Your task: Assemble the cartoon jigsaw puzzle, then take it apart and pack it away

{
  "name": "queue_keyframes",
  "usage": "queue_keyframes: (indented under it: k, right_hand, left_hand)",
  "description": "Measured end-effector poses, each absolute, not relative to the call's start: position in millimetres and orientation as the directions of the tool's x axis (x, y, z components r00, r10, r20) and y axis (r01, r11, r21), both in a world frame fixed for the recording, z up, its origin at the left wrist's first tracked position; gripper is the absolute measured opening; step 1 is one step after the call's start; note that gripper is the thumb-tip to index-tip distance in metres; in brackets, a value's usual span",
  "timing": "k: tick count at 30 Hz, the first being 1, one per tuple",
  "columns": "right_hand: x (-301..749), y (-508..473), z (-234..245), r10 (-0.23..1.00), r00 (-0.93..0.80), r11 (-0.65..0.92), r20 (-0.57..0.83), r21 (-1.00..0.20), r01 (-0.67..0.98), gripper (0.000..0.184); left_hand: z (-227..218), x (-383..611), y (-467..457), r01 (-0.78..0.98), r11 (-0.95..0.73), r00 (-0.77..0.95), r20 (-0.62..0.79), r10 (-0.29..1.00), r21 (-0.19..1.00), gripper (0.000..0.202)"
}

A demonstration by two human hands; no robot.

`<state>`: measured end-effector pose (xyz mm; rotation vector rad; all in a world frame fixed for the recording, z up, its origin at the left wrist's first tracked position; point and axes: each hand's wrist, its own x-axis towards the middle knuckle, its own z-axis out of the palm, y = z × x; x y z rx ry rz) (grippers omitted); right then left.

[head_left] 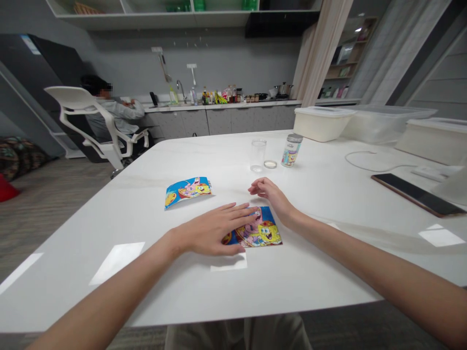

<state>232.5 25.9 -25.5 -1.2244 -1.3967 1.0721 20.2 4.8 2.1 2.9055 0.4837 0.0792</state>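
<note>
While my left hand (213, 229) lies flat across the nearer SpongeBob picture card (263, 230), fingers spread and clamped on nothing, my right hand (270, 192) sits just past the card's top edge, loosely curled and empty, well apart from any grip. A second SpongeBob card (188, 191), slightly curled, lies up and to the left, an easy reach from both hands. The white tabletop (314, 277) gives me good room to move: its near edge runs under my forearms, with a fair margin below the card. Farther out, a clear drinking glass (258, 154), a small round lid (270, 164) and a SpongeBob-labelled jar (292, 150) stand close together, the first things in my way going forward. To the right, a black phone (418, 194) and a white cable (375, 159) lie on the table, while white plastic storage boxes (321, 124) line its far side. Beyond the table, a seated person (113, 114) is in a white office chair (87, 114).
</note>
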Motion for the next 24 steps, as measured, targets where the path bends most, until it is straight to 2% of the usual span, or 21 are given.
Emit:
queue_keyframes:
  k: [2,4,6,8,11,15,24]
  right_hand:
    - [237,23,-19,0.963,-0.208,0.239,0.173,-0.903,0.356,0.014]
    - [242,19,-12,0.846,-0.480,0.490,0.232,-0.693,0.529,0.013]
    - [246,15,-7,0.704,-0.681,0.669,0.200,-0.506,0.544,0.015]
    - [249,12,-4,0.639,-0.751,0.734,0.165,-0.422,0.532,0.017]
    - [251,11,-4,0.624,-0.761,0.754,0.175,-0.392,0.528,0.021]
    - [251,12,-4,0.602,-0.782,0.762,0.160,-0.410,0.502,0.021]
    - [249,12,-5,0.556,-0.808,0.800,0.197,-0.390,0.456,0.013]
  left_hand:
    - [5,12,12,0.363,-0.920,0.926,0.051,0.374,0.145,0.057]
    - [9,5,17,0.409,-0.906,0.910,0.025,0.414,0.109,0.051]
    - [12,0,20,0.447,-0.889,0.894,-0.001,0.449,0.099,0.047]
    - [14,-4,21,0.460,-0.881,0.887,-0.004,0.463,0.108,0.046]
    - [15,-7,22,0.455,-0.881,0.889,0.003,0.459,0.131,0.048]
    - [14,-7,23,0.459,-0.872,0.885,-0.007,0.465,0.169,0.049]
    - [18,-1,17,0.422,-0.866,0.900,-0.007,0.436,0.268,0.029]
